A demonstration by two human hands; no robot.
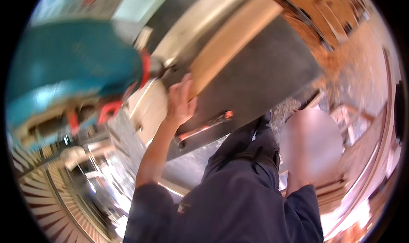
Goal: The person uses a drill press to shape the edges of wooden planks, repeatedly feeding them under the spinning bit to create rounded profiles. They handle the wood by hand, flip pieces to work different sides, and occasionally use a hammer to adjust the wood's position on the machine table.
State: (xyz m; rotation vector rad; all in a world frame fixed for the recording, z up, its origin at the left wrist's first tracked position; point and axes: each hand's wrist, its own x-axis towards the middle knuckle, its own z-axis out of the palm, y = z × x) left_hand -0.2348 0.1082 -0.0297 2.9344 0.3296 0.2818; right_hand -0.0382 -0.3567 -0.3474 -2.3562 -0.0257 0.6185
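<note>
So the piece in play is a long, straight-sided, honey-brown wooden plank (pixel 234 45), pretty even in colour, though there's enough motion blur that I can't make out any grain. It's sitting over a dark grey, flat-topped bench (pixel 268 68), and its long axis runs on a diagonal: near end down by the person's left hand (pixel 181 100), far end pointing up and to the right, away from the body, right around the bench's far edge. A long cream-coloured bar (pixel 200 19) with a smooth face runs roughly parallel on the plank's left side. The left hand has its fingers right up against the plank's near end, touching it, but I honestly can't tell if it's gripping or just resting there. The right hand is lost behind a blurry round patch, so no clue whether it's holding anything. Closer to the body there's a slim orange-and-dark tool (pixel 206 126) lying on the bench, and a big teal machine housing with a red collar (pixel 76 64) looms on the left, near the left hand.
</note>
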